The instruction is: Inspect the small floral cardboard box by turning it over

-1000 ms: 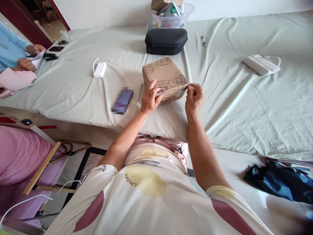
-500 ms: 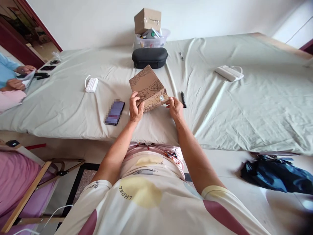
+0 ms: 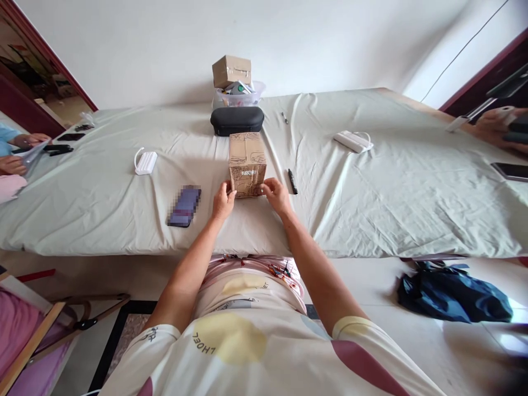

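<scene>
A small brown cardboard box (image 3: 247, 157) with dark scribbles and a pale printed label on its near side sits squarely before me on the cloth. My left hand (image 3: 224, 201) pinches its lower left edge, thumb toward me. At the lower right edge, the fingers of my right hand (image 3: 276, 196) are curled in against the cardboard. A black marker (image 3: 292, 181) lies just right of my right hand. Left of my left hand is a phone (image 3: 184, 206) with a blurred-out screen.
Behind the box sit a black zip case (image 3: 237, 120) and a clear plastic tub (image 3: 243, 99) topped by another carton (image 3: 231, 71). White corded blocks (image 3: 146, 163) lie left and right, with a small pen (image 3: 284, 117) farther back. Other people's hands (image 3: 35, 141) show at both sides.
The box has turned from a tilted, angled pose to face me squarely on the cloth. Both hands have shifted to its lower near edges. My view has tilted up a little.
</scene>
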`<state>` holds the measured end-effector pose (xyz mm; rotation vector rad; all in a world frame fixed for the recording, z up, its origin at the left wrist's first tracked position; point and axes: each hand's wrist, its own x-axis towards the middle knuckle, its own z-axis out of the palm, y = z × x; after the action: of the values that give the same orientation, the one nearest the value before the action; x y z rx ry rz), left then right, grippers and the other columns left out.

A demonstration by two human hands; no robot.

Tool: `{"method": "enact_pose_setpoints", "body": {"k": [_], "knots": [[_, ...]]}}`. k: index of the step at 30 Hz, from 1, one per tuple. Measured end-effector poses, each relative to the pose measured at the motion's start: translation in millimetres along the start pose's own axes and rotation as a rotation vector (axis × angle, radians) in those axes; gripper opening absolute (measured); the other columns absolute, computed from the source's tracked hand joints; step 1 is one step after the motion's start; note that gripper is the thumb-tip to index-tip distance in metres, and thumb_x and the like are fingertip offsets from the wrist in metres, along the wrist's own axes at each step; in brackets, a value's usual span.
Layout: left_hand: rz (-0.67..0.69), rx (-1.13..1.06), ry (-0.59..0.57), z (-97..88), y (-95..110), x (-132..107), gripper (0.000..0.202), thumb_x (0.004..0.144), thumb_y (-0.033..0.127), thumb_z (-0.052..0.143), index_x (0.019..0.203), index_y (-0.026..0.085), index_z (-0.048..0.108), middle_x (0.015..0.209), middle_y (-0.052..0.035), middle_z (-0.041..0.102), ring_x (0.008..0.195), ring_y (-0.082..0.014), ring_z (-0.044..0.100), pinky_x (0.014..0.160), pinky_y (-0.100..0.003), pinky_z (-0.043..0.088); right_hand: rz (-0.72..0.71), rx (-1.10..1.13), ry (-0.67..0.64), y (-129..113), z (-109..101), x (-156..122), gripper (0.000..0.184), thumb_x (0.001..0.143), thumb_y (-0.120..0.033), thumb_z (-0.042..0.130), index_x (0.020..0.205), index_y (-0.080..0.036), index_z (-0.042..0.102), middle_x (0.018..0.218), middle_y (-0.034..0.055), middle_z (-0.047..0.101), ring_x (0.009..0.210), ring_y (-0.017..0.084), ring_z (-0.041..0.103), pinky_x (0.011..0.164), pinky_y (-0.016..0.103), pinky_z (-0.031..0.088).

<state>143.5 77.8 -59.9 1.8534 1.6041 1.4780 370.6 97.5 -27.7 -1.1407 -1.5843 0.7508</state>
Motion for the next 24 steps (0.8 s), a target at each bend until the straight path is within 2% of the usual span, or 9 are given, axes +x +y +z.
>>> {"method": "enact_pose_setpoints", "body": {"k": [3,5,11,15,18,20,24], "knots": [[-0.096,0.008,0.040,-3.5,2.1,1.2,0.016,0.099,0.033,0.067,0.111,0.022,0.064,0.110,-0.0105,0.081,0.104,-0.0277,0.078,0.097,-0.042,0.062,-0.028,-0.267,-0.087,0.9,3.7,-2.3,0.016,0.086,-0.033,0.069,0.081,-0.023,0.058,0.081,0.0023,0.068,0.076,0.019,0.060,0.075,0.032,0.047],[-0.120,0.010,0.050,-5.4,4.1,1.6,0.012,0.097,0.031,0.068,0.104,0.023,0.063,0.103,-0.0086,0.081,0.098,-0.0271,0.078,0.093,-0.041,0.062,-0.033,-0.350,-0.115,1.1,4.5,-3.0,0.014,0.083,-0.029,0.068,0.079,-0.023,0.056,0.084,0.0035,0.068,0.077,0.019,0.059,0.076,0.032,0.046],[-0.171,-0.032,0.069,-8.6,7.3,2.1,0.011,0.095,0.030,0.068,0.093,0.024,0.058,0.089,-0.0050,0.077,0.088,-0.0259,0.075,0.088,-0.037,0.060,-0.091,-0.283,-0.143,1.6,2.7,-4.6,0.021,0.082,-0.035,0.073,0.083,-0.024,0.055,0.082,0.0006,0.064,0.074,0.018,0.056,0.072,0.031,0.044],[-0.185,-0.094,0.135,-9.5,5.7,2.6,0.014,0.100,0.037,0.061,0.099,0.023,0.060,0.096,-0.0077,0.076,0.096,-0.0267,0.075,0.094,-0.040,0.059,-0.169,-0.209,-0.214,1.0,6.3,-8.2,0.025,0.082,-0.037,0.077,0.090,-0.023,0.058,0.085,0.0005,0.066,0.077,0.018,0.058,0.075,0.031,0.047],[-0.158,-0.123,0.099,-9.6,5.3,2.0,0.034,0.102,0.050,0.059,0.118,0.021,0.064,0.114,-0.0126,0.076,0.111,-0.0293,0.073,0.103,-0.044,0.058,-0.209,-0.214,-0.262,1.4,12.9,-11.5,0.022,0.083,-0.032,0.076,0.094,-0.024,0.058,0.089,0.0020,0.069,0.079,0.019,0.061,0.076,0.031,0.049],[-0.112,-0.120,0.052,-8.6,6.2,0.8,0.059,0.095,0.060,0.068,0.136,0.019,0.059,0.132,-0.0180,0.071,0.126,-0.0336,0.069,0.111,-0.048,0.055,-0.231,-0.246,-0.271,2.1,17.2,-13.4,0.017,0.085,-0.029,0.072,0.092,-0.024,0.057,0.088,0.0026,0.069,0.079,0.020,0.062,0.075,0.031,0.050],[-0.035,-0.125,0.023,-4.4,9.9,-1.6,0.127,0.070,0.068,0.092,0.167,0.018,0.025,0.162,-0.0262,0.046,0.155,-0.0427,0.045,0.126,-0.055,0.042,-0.287,-0.297,-0.296,1.8,21.9,-16.7,0.008,0.092,-0.029,0.065,0.096,-0.023,0.060,0.091,0.0044,0.071,0.078,0.020,0.065,0.075,0.031,0.051]]}}
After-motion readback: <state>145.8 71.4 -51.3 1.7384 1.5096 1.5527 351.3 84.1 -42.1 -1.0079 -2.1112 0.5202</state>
